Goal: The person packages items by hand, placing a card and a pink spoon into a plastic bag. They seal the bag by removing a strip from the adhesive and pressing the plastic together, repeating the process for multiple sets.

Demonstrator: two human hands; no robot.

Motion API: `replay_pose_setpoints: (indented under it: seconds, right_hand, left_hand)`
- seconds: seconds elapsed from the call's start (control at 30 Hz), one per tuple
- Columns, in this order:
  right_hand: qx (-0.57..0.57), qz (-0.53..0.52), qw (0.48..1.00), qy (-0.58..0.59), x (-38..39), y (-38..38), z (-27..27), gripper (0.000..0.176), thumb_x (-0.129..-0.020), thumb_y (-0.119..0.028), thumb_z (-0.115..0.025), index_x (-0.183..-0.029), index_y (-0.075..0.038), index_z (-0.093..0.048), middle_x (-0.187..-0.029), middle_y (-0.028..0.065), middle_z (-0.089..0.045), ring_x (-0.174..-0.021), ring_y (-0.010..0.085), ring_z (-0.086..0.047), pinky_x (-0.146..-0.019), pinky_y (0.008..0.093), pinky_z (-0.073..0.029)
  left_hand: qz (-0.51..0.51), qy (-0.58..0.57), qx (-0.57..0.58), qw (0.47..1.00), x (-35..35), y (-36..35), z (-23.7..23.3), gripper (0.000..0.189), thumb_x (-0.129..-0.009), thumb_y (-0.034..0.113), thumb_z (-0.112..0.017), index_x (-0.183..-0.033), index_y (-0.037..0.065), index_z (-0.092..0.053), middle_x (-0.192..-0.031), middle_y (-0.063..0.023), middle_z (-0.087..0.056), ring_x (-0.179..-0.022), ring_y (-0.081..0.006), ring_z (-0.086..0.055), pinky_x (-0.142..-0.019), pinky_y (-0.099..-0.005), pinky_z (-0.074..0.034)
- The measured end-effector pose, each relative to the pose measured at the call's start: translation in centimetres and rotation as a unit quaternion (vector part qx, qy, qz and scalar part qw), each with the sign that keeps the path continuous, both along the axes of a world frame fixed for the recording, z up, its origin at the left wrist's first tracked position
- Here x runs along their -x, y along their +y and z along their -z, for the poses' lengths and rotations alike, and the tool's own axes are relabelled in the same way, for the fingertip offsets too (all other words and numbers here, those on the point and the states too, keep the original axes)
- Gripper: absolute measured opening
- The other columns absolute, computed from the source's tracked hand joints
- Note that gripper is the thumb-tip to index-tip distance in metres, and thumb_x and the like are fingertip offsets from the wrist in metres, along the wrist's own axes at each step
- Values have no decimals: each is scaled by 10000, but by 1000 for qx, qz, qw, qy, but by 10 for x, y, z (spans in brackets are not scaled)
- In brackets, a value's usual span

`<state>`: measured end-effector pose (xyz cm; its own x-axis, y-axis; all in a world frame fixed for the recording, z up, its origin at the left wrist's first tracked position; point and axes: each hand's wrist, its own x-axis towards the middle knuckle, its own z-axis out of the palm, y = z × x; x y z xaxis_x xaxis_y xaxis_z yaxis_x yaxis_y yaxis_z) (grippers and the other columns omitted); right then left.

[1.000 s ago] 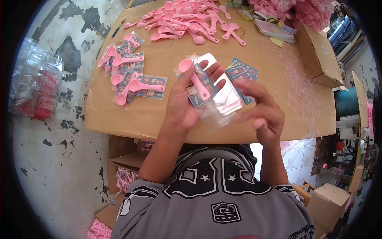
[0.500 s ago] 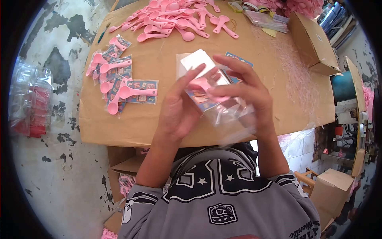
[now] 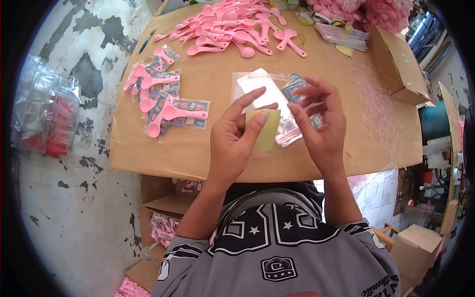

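My left hand (image 3: 233, 136) pinches a yellow-green card (image 3: 267, 131) between thumb and fingers, with a bit of pink showing at its lower edge. To its right my right hand (image 3: 321, 123) is raised with the fingers apart and nothing in them. Beneath and between the hands lie clear plastic bags (image 3: 288, 129) and a white card (image 3: 257, 81). Blue printed cards (image 3: 295, 84) lie partly behind my right hand. On the left, pink measuring spoons in clear packs with blue cards (image 3: 185, 113) are piled on the table.
A heap of loose pink spoons (image 3: 232, 24) covers the back of the brown table (image 3: 198, 158). At the back right are stacked clear bags (image 3: 341, 37) and a cardboard box (image 3: 400, 62). A green pen (image 3: 144, 44) lies at the back left.
The pink spoons and clear bag between my hands have given way to the yellow-green card in my left hand. My right hand has opened apart from it. The view has shifted slightly.
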<state>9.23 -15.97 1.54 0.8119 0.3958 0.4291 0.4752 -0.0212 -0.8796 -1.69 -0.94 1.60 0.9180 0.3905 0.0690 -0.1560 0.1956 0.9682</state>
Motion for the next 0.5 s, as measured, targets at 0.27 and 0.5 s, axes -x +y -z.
replay_pose_setpoints:
  seconds: [0.27,0.5]
  right_hand:
    - [79,113,939,-316,-9,0,-3,324,-821,-59,-821,-1138,-93,-764,-1321,84,-639,-1078,301,-580,-863,398,-512]
    - [72,105,941,-314,-18,-1,1,247,-802,-28,-805,-1040,-82,-775,-1285,86,-670,-1072,292,-592,-838,400,-517]
  left_hand:
    - [11,30,-160,987,-8,-16,3,660,-989,64,-683,-1611,164,-484,-647,99,-272,-591,-26,-252,-546,-221,-228]
    - [27,34,-239,970,-7,-20,-1,657,-981,8,-684,-1600,65,-473,-681,121,-334,-606,-5,-274,-551,-212,-201]
